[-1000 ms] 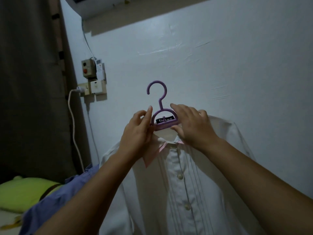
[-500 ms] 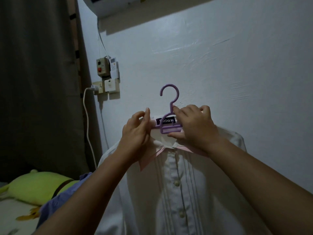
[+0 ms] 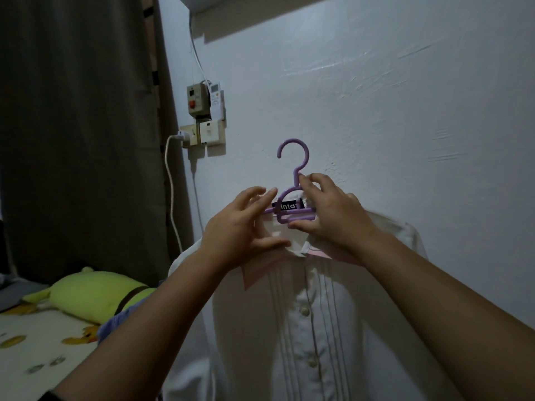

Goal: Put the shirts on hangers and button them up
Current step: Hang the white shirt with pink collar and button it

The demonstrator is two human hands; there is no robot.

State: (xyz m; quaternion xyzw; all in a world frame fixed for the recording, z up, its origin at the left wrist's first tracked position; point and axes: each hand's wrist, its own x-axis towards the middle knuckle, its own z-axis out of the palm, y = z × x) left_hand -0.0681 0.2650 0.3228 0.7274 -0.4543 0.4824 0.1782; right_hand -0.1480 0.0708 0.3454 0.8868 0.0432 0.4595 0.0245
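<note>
Against a pale wall (image 3: pixel 405 111), your shirt (image 3: pixel 318 328) hangs on a purple hanger (image 3: pixel 292 180) held up in front of you.

You have one white shirt on one hanger, both at the middle of the view. The cloth looks light and limp, so it will likely sag and slide off the stiff plastic; take it at the collar (image 3: pixel 260 270) and the hanger's neck, not the loose front. Your left hand (image 3: pixel 240 233) pinches the collar's left side, thumb under, fingers curled at the bar. Your right hand (image 3: pixel 330 215) grips the hanger's bar and the collar's right side. Three buttons (image 3: pixel 304 311) show down the placket, which looks closed there; the collar's top I cannot tell. Further out: one blue garment (image 3: pixel 121 322) on the bed (image 3: pixel 43 342), one green plush (image 3: pixel 95 293), one switch box (image 3: pixel 198 99), one curtain (image 3: pixel 72 111).
</note>
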